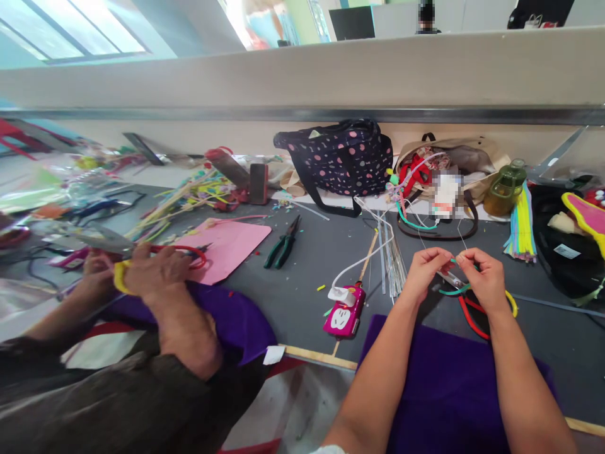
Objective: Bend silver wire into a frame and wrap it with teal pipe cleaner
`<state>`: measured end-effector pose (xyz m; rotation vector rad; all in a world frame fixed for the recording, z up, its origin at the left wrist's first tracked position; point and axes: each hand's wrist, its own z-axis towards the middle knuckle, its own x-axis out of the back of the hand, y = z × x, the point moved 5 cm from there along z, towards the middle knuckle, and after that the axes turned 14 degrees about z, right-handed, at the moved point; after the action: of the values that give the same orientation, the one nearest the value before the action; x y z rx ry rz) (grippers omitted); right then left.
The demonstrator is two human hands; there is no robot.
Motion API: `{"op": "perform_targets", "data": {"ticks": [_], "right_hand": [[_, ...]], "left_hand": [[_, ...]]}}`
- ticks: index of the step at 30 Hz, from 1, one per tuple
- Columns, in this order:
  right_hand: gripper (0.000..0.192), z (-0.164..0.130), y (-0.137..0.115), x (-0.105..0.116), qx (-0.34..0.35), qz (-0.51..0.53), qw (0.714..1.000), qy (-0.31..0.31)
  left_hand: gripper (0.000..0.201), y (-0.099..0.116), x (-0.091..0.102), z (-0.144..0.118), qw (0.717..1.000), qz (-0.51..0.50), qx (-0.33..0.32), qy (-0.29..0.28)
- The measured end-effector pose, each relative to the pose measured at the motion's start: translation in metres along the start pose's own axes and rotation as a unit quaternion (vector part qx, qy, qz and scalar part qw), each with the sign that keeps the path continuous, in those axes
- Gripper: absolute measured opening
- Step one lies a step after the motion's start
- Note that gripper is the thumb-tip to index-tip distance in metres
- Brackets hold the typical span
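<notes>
My left hand (429, 268) and my right hand (484, 274) meet above the desk, each with fingertips pinched together. Out of each pinch a thin wire (462, 231) sticks up, and a small green bit (452, 260) shows between the fingers. A teal strip like a pipe cleaner (454, 292) hangs under the hands; whether it joins the wire I cannot tell. Scissors with red and yellow handles (474, 318) lie on the desk just beneath, partly covered by my right hand and forearm. Purple cloth (444, 384) spreads below my forearms.
Left of me, a co-worker's hands (158, 271) hold yellow-and-red-handled scissors. Between us are green-handled pliers (282, 243) and a magenta power adapter (346, 312) with a white cable. Wire stems (391, 258), a dotted bag (343, 157), a bottle (505, 187) and pastel pipe cleaners (521, 224) stand behind.
</notes>
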<state>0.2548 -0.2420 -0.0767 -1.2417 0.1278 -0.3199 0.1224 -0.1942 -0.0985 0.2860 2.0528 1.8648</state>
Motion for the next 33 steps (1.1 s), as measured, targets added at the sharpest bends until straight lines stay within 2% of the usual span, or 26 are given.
{"op": "perform_targets", "data": {"ticks": [11, 20, 26, 33], "right_hand": [[0.020, 0.000, -0.002, 0.000, 0.000, -0.001, 1.000, -0.020], [0.021, 0.001, 0.000, 0.002, -0.007, 0.016, 1.000, -0.006], [0.020, 0.001, 0.000, 0.004, -0.003, 0.027, 1.000, 0.000], [0.019, 0.001, 0.003, 0.006, -0.004, 0.028, 0.999, 0.019]], "left_hand": [[0.030, 0.004, 0.002, -0.001, 0.999, 0.007, 0.009, -0.043], [0.028, 0.002, 0.005, -0.001, 0.998, 0.056, -0.015, -0.037], [0.025, 0.005, 0.004, 0.000, 0.990, 0.119, -0.080, -0.012], [0.014, 0.018, 0.002, -0.005, 0.949, 0.252, -0.186, 0.026]]}}
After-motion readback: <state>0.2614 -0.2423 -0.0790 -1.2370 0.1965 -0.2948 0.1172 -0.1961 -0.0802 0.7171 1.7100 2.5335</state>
